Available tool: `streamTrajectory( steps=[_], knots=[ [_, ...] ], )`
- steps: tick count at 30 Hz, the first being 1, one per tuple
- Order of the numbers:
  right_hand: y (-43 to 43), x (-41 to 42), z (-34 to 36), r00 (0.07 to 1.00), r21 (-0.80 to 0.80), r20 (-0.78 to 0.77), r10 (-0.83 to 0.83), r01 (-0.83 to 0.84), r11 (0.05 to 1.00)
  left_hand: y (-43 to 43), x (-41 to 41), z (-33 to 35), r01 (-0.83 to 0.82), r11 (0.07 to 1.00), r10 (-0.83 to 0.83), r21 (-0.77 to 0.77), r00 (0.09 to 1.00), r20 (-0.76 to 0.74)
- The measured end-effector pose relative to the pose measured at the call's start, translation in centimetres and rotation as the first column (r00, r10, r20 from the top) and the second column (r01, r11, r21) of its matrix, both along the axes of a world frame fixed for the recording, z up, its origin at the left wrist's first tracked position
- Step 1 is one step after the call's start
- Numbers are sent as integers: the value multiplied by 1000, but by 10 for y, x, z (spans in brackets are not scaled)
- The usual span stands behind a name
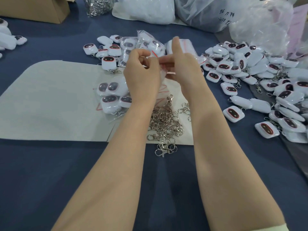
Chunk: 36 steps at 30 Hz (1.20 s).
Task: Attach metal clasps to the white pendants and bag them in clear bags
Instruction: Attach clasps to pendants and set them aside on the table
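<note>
Two bare hands meet above the middle of the table, both on one small clear zip bag (164, 61) with a red strip at its mouth. The left hand (141, 70) pinches the bag's edge with curled fingers. The right hand (182, 65) grips the other side, fingers curled under and thumb standing straight up. Whether a pendant is already inside the bag I cannot tell, as the hands hide most of it.

Below the wrists a heap of metal clasps (166, 120) lies on the near edge of a pale felt mat (50, 100) and spills onto the blue tablecloth (50, 180). Left of the clasps, on the mat, lie bagged pendants (113, 95) with dark oval faces. More filled bags (143, 42) sit behind the hands, beside a few loose pendants with clasps on (108, 61). A large heap of white pendants (250, 64) spreads over the right side of the table. At the far edge stand a cardboard box (33, 9), a bag of clasps (98, 5) and big plastic sacks (145, 10).
</note>
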State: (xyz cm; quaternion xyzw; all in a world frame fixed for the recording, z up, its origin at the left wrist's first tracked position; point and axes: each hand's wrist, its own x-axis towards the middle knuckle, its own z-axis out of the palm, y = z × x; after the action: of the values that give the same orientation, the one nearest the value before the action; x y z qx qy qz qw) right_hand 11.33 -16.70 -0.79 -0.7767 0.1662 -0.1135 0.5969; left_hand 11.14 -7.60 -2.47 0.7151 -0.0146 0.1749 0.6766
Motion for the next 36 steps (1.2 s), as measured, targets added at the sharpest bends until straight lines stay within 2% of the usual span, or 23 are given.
streamTrajectory(
  steps=[4,5,8,12,14,17,20,22,26,29,31,33,34,36],
  knots=[
    [-2,-8,-13,996,-170,-84,24,-38,985,-1,0,-3,35,999,-36,-26,999,-34],
    [-2,-10,-15,995,-159,-84,45,-58,986,-1,0,-4,43,998,-45,-39,998,-46],
    [2,-10,-11,997,98,8,78,-78,992,-2,-1,-3,20,997,-21,-70,1000,-8],
    [3,-9,-4,972,314,223,80,-149,938,-2,-8,9,-64,985,99,-158,968,229],
    [8,-14,-1,958,410,255,135,-234,882,-1,-11,13,-79,978,137,-194,943,303],
    [14,-17,4,957,401,233,170,-254,880,2,-13,19,-72,967,147,-244,940,306],
    [17,-19,15,918,419,356,176,-326,847,9,-11,33,-69,951,185,-302,909,373],
    [20,-20,19,912,474,390,130,-320,820,10,-9,37,-34,951,153,-306,915,373],
    [18,-20,15,935,526,353,37,-231,818,3,-8,25,42,951,-3,-307,992,126],
    [12,-16,8,950,567,310,19,-201,799,1,-5,18,76,948,-56,-310,996,71],
    [10,-11,-2,982,588,185,-43,-76,805,-1,-1,14,93,942,-89,-322,996,26],
    [7,-8,-10,991,502,-3,-130,114,857,-3,1,8,87,922,-114,-378,992,-49],
    [6,-7,-13,986,403,-77,-149,168,900,-2,2,7,74,908,-117,-412,990,-82],
    [3,-6,-17,978,235,-152,-142,175,956,-1,4,7,56,890,-119,-452,987,-111]
  ],
)
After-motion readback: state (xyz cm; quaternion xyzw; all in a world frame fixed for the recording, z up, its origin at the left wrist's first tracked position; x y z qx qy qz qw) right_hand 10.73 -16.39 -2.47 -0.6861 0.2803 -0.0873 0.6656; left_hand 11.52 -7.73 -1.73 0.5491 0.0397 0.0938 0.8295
